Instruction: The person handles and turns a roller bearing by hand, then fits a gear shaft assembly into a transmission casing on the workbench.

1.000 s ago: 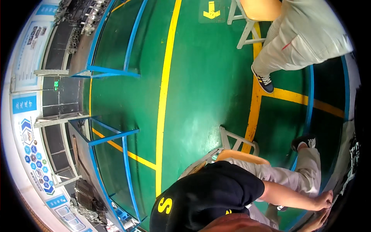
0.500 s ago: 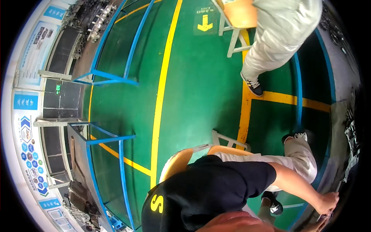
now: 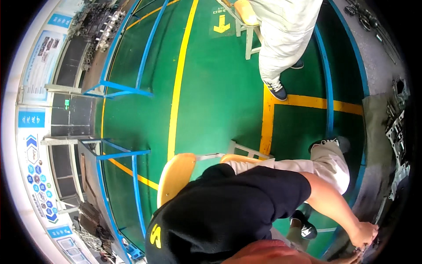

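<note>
Where grey bench (image 3: 373, 132) curves, left hand (image 3: 364, 233) on metal parts (image 3: 361, 251) (fingers' grip unclear), right hand (image 3: 345, 260) barely showing

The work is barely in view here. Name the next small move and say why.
Probably turn the head right, toward the grey bench. The seated person in the black shirt has a hand at the bench edge, squeezed against the picture's lower right rim, and what it touches is too blurred to tell. The metal parts also sit at the rim, while green floor fills most of the view.
</note>
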### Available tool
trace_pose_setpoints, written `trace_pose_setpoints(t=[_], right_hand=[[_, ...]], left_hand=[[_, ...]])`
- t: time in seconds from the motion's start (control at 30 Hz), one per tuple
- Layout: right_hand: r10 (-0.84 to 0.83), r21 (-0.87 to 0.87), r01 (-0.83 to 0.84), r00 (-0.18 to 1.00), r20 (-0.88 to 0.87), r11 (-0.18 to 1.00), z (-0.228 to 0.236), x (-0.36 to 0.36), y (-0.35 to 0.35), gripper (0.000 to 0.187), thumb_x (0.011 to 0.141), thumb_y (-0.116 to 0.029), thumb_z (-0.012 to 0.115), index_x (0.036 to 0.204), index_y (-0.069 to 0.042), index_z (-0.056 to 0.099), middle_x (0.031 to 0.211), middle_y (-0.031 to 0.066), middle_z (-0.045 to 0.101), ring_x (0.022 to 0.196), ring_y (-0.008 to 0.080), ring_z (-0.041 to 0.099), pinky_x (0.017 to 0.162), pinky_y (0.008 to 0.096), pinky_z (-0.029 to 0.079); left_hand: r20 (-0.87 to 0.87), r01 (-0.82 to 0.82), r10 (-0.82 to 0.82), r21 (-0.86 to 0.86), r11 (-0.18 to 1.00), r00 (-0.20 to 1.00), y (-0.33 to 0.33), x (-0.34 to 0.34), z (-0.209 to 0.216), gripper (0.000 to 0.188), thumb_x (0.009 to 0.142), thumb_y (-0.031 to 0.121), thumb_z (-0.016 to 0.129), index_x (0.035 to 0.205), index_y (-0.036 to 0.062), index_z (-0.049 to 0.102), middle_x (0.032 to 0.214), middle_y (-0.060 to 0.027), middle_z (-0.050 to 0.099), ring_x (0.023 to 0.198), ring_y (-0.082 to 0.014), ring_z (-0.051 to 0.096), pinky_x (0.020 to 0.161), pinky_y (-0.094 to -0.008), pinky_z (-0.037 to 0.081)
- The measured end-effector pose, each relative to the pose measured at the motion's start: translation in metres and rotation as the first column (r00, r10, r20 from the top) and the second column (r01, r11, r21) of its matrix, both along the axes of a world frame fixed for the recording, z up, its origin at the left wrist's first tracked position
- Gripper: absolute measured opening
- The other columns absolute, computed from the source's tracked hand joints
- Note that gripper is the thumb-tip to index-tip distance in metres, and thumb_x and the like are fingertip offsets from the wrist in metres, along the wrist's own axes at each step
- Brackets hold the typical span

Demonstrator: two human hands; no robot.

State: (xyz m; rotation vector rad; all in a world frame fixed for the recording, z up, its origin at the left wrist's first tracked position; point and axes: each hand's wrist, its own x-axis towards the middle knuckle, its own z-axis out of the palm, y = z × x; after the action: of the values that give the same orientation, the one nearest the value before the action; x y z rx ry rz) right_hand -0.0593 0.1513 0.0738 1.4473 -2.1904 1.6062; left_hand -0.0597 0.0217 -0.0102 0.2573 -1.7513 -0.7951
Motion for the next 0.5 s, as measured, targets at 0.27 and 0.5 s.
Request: trace_pose_setpoints(t=[0.27,0.5], right_hand=[[0.122,-0.012,-0.128,0.969,-0.216,0.992,0.004,0.027,-0.01,0.024,0.097,-0.022,0.061,0.105,0.001,0.065,0.097,0.0131,0.065,0.085,0.0242,0.063,0.073,0.0362,0.052],[0.13,-0.071,-0.159,0.943,-0.305,0.985,-0.023,0.003,-0.009,0.027,0.098,-0.024,0.061,0.106,0.002,0.061,0.106,0.0143,0.062,0.097,0.0248,0.059,0.086,0.0401,0.047]], left_hand=[[-0.124,-0.003,0.025,0.176,0.984,0.992,0.004,0.004,0.009,0.033,0.078,0.04,0.064,0.084,0.0106,0.077,0.095,-0.0112,0.071,0.106,-0.0315,0.06,0.091,-0.0419,0.049],[0.063,0.144,-0.186,0.414,0.899,0.981,0.021,0.048,0.018,0.037,0.081,0.039,0.06,0.09,0.0074,0.076,0.098,-0.0152,0.07,0.098,-0.0336,0.065,0.086,-0.044,0.052]])
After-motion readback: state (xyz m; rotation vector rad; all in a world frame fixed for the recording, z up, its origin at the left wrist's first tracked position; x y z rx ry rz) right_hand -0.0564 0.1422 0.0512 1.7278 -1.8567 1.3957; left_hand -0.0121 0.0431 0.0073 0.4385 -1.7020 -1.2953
